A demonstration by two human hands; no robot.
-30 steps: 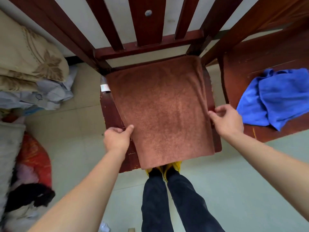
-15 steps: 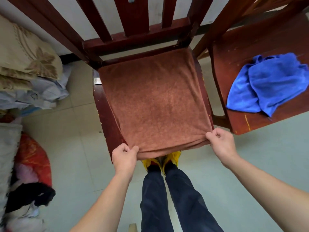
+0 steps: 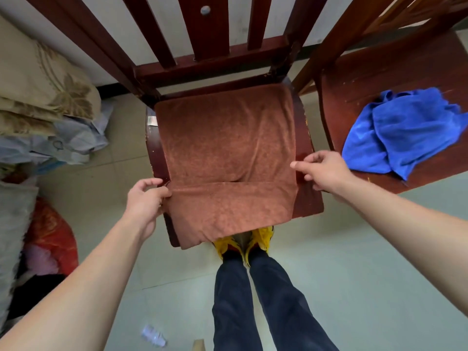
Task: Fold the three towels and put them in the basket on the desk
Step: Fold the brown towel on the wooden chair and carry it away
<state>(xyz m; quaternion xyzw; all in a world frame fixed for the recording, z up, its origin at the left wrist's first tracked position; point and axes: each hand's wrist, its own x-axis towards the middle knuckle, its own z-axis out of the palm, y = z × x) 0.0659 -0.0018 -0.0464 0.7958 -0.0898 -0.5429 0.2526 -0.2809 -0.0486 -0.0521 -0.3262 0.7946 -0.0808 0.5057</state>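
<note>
A brown towel [image 3: 228, 148] lies spread over the seat of a dark red wooden chair [image 3: 307, 198]. Its near part is doubled over, with a fold edge running across the seat, and the near end hangs off the front. My left hand [image 3: 144, 201] pinches the left end of that folded edge. At the towel's right edge, my right hand [image 3: 324, 168] grips the cloth with its fingertips. A crumpled blue towel [image 3: 405, 135] lies on a second chair's seat [image 3: 379, 72] to the right. No basket or third towel is in view.
The chair's slatted back [image 3: 202, 29] rises behind the seat. Folded bedding and bags [image 3: 43, 102] are piled on the floor to the left. My legs and yellow shoes [image 3: 243, 241] stand just before the chair. A small plastic bottle [image 3: 154, 335] lies on the tiled floor.
Both hands moved to the towel's near edge, took hold of it and carried it away from me over the seat, laying a fold across the towel.
</note>
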